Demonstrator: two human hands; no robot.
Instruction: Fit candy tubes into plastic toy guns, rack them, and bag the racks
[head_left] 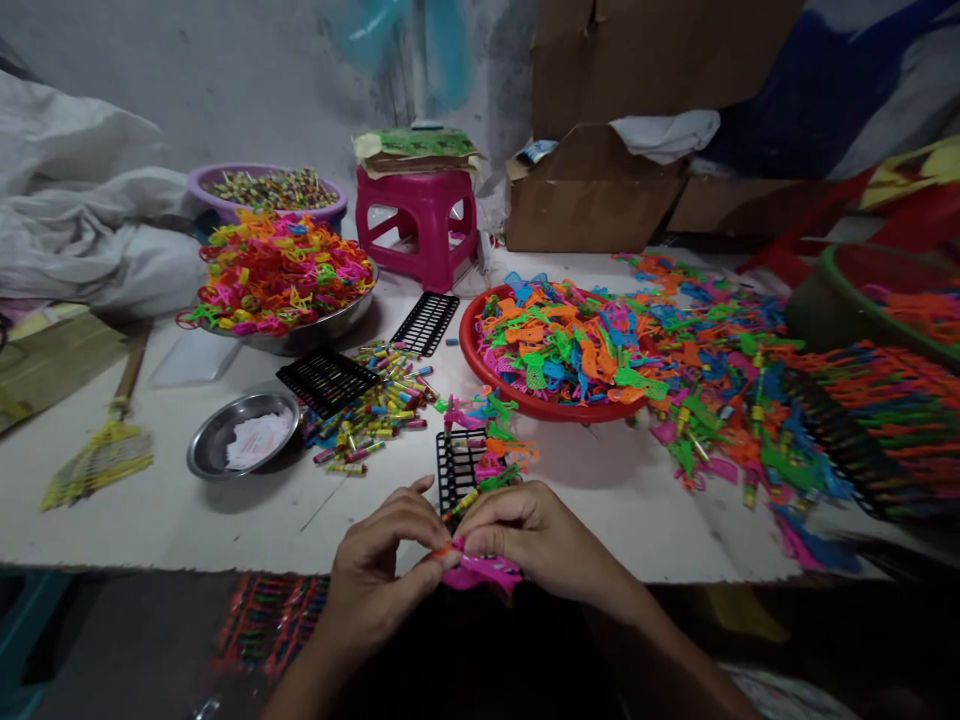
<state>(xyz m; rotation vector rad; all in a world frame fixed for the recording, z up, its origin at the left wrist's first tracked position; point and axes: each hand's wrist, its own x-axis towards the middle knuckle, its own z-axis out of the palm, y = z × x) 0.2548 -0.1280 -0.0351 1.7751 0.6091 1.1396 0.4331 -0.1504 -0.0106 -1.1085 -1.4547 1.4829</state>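
Observation:
My left hand [382, 565] and my right hand [536, 535] meet at the table's near edge, both pinched shut. Between them they hold a pink plastic toy piece [480, 573]. A small orange bit [442, 549] sits at my left fingertips, and a thin striped stick [466, 501] pokes out by my right fingers. Just beyond the hands lies a black plastic grid rack [456, 468] with a few coloured pieces on it.
A red bowl [480, 362] holds coloured plastic pieces; more spill across the table's right side [735, 400]. Striped sticks [375, 405] lie by two black racks [326, 378]. A steel dish [240, 435], a heaped steel bowl [281, 275], a pink stool [418, 222] and cardboard boxes [585, 190] stand behind.

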